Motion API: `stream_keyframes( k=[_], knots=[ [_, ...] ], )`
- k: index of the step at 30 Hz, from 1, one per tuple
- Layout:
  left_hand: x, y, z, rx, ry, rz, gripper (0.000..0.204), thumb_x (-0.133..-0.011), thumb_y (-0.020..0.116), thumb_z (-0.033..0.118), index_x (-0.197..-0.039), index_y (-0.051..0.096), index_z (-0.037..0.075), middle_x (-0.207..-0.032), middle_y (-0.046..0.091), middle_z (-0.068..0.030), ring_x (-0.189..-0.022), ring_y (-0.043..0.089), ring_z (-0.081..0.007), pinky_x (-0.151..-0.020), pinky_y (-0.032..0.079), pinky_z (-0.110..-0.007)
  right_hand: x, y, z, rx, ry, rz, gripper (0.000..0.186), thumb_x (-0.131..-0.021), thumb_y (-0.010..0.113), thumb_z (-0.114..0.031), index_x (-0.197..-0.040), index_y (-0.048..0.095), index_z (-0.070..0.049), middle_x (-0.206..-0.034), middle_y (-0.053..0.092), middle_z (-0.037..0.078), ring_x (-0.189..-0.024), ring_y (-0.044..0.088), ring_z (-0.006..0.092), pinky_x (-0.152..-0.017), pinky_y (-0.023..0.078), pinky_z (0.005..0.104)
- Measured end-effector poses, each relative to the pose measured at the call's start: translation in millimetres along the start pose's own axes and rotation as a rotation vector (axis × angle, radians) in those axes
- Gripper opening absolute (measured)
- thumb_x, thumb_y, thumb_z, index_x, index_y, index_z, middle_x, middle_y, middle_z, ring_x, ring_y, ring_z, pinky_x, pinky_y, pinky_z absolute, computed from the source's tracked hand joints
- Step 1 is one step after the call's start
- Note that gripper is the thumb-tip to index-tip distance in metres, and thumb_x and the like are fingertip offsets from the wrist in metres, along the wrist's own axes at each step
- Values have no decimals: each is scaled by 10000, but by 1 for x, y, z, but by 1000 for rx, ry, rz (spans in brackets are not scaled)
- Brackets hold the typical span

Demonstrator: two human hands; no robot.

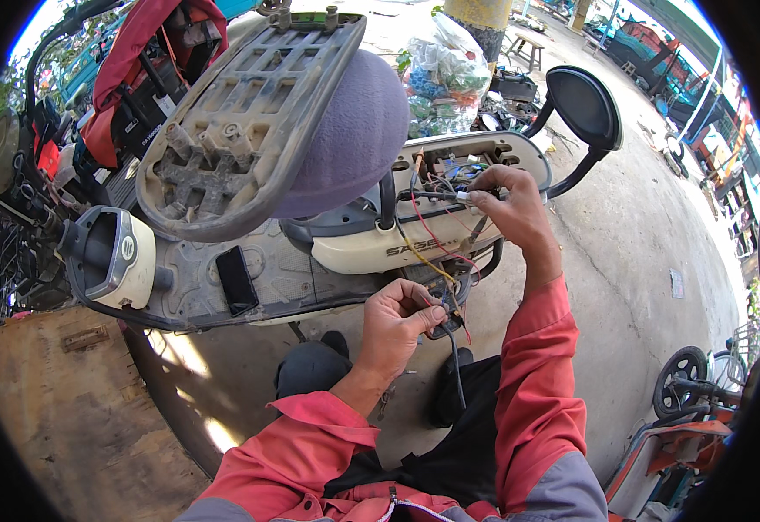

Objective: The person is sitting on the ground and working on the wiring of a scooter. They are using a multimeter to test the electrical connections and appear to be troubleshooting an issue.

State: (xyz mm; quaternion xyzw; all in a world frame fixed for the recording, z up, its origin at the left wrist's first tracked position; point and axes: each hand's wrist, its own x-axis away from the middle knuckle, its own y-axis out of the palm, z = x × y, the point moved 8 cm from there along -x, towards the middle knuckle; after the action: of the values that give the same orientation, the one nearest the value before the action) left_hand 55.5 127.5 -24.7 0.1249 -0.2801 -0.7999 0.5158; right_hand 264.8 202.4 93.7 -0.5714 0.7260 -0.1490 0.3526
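An electric scooter stands in front of me, its cream body (358, 250) open under the raised seat (249, 122). My right hand (512, 207) is closed, thumb and fingers pinching a small white connector (463, 197) on a dark cable over the open compartment (524, 161) full of wires. Lower down, beside the body, my left hand (402, 315) is closed, its fingertips together next to a black part (457, 332). What they pinch is too small to make out. A yellow wire (419, 252) and a red wire (432, 233) run down toward it. A grey cable (459, 378) hangs below.
A purple cover (354, 135) wraps the seat top. On the footboard lies a black phone (236, 280). A mirror (584, 106) sticks out at the far right of the scooter. A wooden board (67, 409) is at left; a toppled wheeled vehicle (689, 435) lies at right.
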Motion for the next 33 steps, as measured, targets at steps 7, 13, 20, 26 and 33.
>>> stream_keyframes(
  k=[7,13,20,26,33],
  knots=[
    [0,0,-1,9,-4,-4,184,-839,742,-49,-945,603,11,-825,697,-106,-717,687,-156,-598,525,-229,0,1,0,7,-47,-28,264,-683,721,-71,-913,675,50,-852,693,133,-841,664,220,-825,516,345],
    [1,1,2,0,-9,7,181,-837,740,-54,-939,603,7,-825,698,-110,-714,686,-159,-596,525,-230,2,2,5,-24,-6,-63,297,-668,731,-47,-946,668,36,-919,674,84,-898,629,182,-854,494,323],
    [1,0,0,10,-13,5,188,-830,744,-57,-939,604,5,-823,697,-114,-711,684,-159,-596,523,-228,0,1,-3,21,-85,-106,249,-732,702,-73,-948,669,46,-896,679,86,-868,631,163,-816,502,311],
    [1,2,2,-2,-24,2,189,-831,744,-54,-941,605,11,-826,697,-106,-716,682,-149,-599,522,-225,-21,4,18,-104,138,82,221,-930,614,-116,-1012,675,80,-810,690,91,-758,638,119,-688,496,280],
    [0,-4,2,2,-16,23,176,-834,735,-62,-918,607,26,-797,681,-67,-670,634,-106,-581,505,-220,-34,0,23,84,61,228,220,-889,640,-96,-1031,718,54,-842,726,141,-764,676,192,-735,520,319]
  ],
)
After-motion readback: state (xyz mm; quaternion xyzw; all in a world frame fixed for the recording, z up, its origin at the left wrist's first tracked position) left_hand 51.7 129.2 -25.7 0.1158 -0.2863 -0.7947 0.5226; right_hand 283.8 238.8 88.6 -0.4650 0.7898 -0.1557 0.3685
